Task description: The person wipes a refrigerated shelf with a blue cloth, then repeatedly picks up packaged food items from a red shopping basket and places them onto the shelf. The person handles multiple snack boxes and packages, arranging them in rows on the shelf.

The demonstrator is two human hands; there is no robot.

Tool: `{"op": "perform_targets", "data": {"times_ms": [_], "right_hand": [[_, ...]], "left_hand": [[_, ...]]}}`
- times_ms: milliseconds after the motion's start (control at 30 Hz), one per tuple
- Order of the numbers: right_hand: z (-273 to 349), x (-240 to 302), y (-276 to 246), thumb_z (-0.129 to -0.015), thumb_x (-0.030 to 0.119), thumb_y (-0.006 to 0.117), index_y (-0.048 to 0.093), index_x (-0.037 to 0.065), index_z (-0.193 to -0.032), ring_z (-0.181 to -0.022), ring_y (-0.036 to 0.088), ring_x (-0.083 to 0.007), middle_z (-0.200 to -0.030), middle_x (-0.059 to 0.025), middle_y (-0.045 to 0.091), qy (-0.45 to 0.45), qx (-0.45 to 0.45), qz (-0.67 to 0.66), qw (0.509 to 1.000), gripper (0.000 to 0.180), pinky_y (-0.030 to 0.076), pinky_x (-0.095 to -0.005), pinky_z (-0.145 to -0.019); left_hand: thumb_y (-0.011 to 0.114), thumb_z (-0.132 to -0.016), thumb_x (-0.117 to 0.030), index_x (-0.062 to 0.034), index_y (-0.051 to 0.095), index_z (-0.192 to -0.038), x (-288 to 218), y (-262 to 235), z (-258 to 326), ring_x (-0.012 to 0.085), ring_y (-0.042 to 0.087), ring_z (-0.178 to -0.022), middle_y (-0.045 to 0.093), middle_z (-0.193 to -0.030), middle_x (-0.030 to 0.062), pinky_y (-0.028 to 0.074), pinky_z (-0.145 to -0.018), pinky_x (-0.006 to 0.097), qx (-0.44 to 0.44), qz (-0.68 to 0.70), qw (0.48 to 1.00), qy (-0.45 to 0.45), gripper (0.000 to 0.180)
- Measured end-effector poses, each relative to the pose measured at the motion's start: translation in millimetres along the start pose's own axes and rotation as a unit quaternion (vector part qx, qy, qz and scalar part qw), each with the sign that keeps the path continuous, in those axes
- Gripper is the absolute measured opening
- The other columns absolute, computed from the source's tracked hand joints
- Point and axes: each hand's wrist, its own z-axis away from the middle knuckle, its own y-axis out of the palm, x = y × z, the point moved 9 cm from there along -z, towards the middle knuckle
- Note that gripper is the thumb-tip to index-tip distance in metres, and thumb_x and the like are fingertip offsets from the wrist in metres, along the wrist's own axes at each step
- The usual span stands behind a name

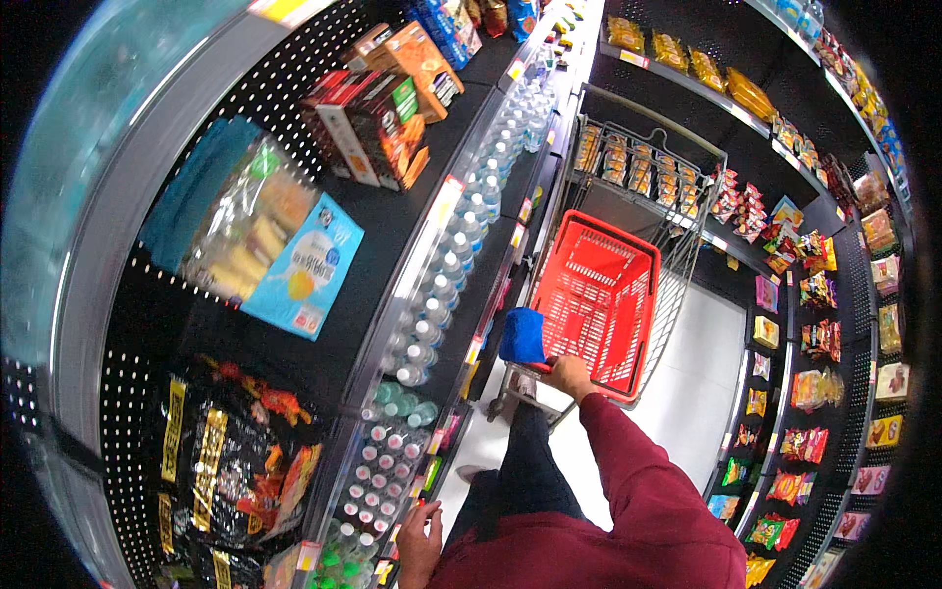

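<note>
My right hand point(569, 377) is closed around the red handle bar of a metal shopping cart point(677, 285), at the near edge of a red plastic basket point(599, 304). The basket rests in the cart, and its slotted floor shows bare. Beside my right hand, a blue block-shaped piece point(523, 336) sits at the left end of the handle. My left hand point(420, 546) hangs low beside the left shelf, near rows of capped bottles point(373, 476). Its fingers are loosely bent and apart, with nothing visible in them.
The left shelf carries water bottles point(461, 245), snack boxes point(368, 128), a blue-and-clear pack point(304, 265) and black packets point(226, 461). Colourful bagged snacks point(805, 447) line the right shelves. White floor point(711, 344) runs between the cart and the right shelf.
</note>
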Motion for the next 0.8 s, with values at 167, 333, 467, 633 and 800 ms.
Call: {"op": "perform_targets", "data": {"times_ms": [167,333,467,633,800], "right_hand": [[-16.2,-0.5,-12.4,-0.089,0.061,0.072,0.075,0.014,-0.111,-0.086,0.076,-0.0403,-0.089,-0.0199,0.077,-0.036,0.011,-0.007,0.999,0.052,0.059,-0.0518,-0.077],[-26.7,2.6,-25.1,-0.09,0.07,0.067,0.073,0.01,-0.106,-0.082,0.074,-0.0432,-0.085,-0.0227,0.074,-0.081,0.03,-0.041,0.995,0.062,0.057,-0.0534,-0.073],[-32.7,-2.9,-21.8,-0.095,0.069,0.061,0.071,0.008,-0.105,-0.076,0.072,-0.0441,-0.079,-0.024,0.071,-0.133,0.02,-0.061,0.989,0.063,0.055,-0.0545,-0.066],[-30.2,6.9,-22.9,-0.096,0.069,0.06,0.069,0.006,-0.104,-0.074,0.071,-0.0434,-0.083,-0.0231,0.071,-0.178,0.009,-0.075,0.981,0.065,0.055,-0.0535,-0.066],[-36.8,11.2,-26.1,-0.095,0.065,0.064,0.067,0.01,-0.119,-0.086,0.073,-0.0432,-0.093,-0.0224,0.074,-0.147,0.053,-0.094,0.983,0.06,0.058,-0.0553,-0.073]], "left_hand": [[0.069,-0.099,-0.01,-0.0047,0.075,-0.115,-42.0,12.6,-40.0,0.0312,0.074,-0.092,0.075,-0.105,0.0163,0.058,-0.081,0.04,0.005,0.011,1.0,0.011,0.018],[0.07,-0.099,-0.011,-0.0055,0.075,-0.116,-80.8,25.7,-85.9,0.0331,0.072,-0.092,0.075,-0.103,0.016,0.056,-0.081,0.042,0.013,0.0,1.0,0.027,0.018],[0.07,-0.099,-0.012,-0.0053,0.074,-0.116,-109.0,42.4,-121.8,0.033,0.071,-0.091,0.075,-0.103,0.0155,0.056,-0.08,0.043,0.012,0.014,0.998,0.056,0.019],[0.07,-0.098,-0.01,-0.0038,0.073,-0.114,-149.4,60.6,-159.0,0.0327,0.072,-0.092,0.075,-0.102,0.0156,0.056,-0.079,0.042,0.024,0.014,0.997,0.076,0.017],[0.07,-0.097,-0.009,-0.0047,0.073,-0.114,-162.7,73.9,-184.4,0.0338,0.073,-0.098,0.075,-0.104,0.0155,0.057,-0.082,0.043,0.018,0.027,0.995,0.09,0.017]]}}
